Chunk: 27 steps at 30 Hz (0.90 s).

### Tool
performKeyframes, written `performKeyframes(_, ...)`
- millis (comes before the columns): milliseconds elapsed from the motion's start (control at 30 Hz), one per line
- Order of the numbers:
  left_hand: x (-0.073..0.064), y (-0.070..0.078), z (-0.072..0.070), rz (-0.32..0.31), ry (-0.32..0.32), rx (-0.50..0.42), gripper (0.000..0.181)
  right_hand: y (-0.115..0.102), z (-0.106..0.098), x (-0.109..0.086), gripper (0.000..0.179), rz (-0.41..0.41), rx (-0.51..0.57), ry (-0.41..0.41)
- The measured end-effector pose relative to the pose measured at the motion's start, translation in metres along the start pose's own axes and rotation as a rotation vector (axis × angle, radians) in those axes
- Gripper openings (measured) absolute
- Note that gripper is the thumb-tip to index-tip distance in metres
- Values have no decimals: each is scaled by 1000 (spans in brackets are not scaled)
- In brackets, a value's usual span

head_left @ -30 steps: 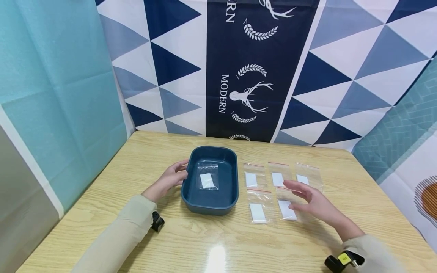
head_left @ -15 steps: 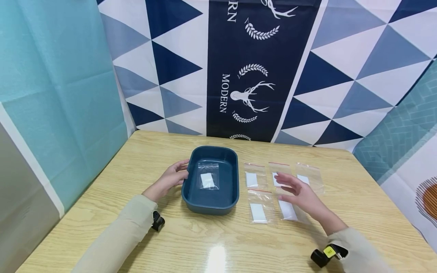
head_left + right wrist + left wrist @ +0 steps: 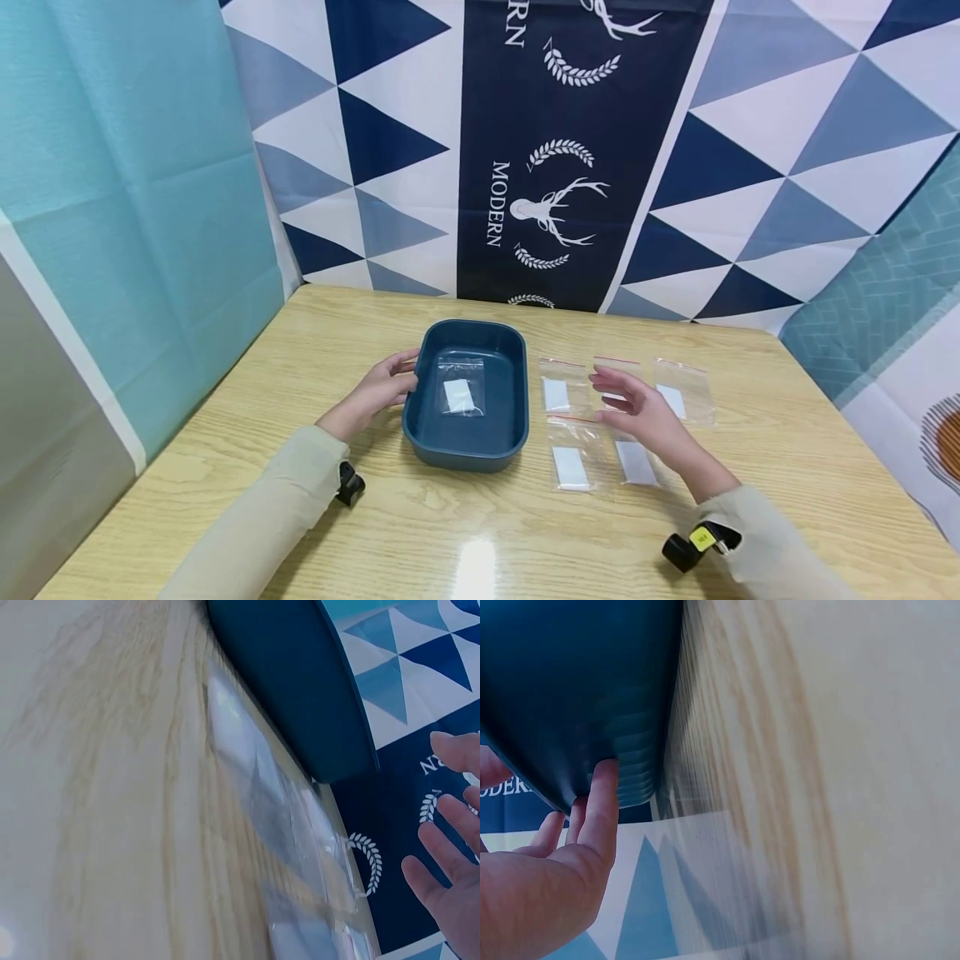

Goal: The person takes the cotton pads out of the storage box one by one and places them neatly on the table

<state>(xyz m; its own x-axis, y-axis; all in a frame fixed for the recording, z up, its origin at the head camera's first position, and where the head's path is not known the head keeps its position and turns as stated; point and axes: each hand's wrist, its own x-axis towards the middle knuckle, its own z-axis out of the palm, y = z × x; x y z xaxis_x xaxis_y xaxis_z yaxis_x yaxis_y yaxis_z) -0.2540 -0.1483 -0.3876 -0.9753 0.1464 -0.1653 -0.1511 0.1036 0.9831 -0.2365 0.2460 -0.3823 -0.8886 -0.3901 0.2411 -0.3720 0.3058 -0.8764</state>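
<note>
A dark blue rectangular bin (image 3: 501, 400) stands on the table, with one clear zip bag holding a white card (image 3: 458, 396) lying inside. At its left side my left hand (image 3: 375, 390) touches the outer wall; the left wrist view shows the fingers (image 3: 604, 802) against that wall and the thumb by the rim. My right hand (image 3: 637, 410) hovers over the zip bags right of the bin, fingers spread and holding nothing. It partly hides the back middle bag (image 3: 617, 365). Other similar bags lie around it: back left (image 3: 557, 395), back right (image 3: 671, 400), front left (image 3: 570, 467) and front right (image 3: 636, 462).
The wooden table (image 3: 360, 533) runs back to a patterned cloth backdrop (image 3: 405, 142). A teal cloth (image 3: 180, 183) hangs along the left side. Small black wrist cameras are strapped at both sleeves.
My right hand has moved left and slightly back, from over the front right bag toward the back middle bag. The left hand and the bin have stayed in place.
</note>
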Motion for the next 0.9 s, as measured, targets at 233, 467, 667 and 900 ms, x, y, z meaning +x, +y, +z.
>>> performKeyframes(233,3,-2,1,-7,10,9,65,-2,6,11,62,-9,14,1)
performKeyframes(467,2,-2,1,-10,12,16,65,-6,12,20,64,10,20,6)
performKeyframes(667,2,-2,0,-10,9,13,65,-13,16,30,65,42,4,-10)
performKeyframes(900,-6,8,1,-17,-21,5,66,-20,22,42,65,43,23,-37)
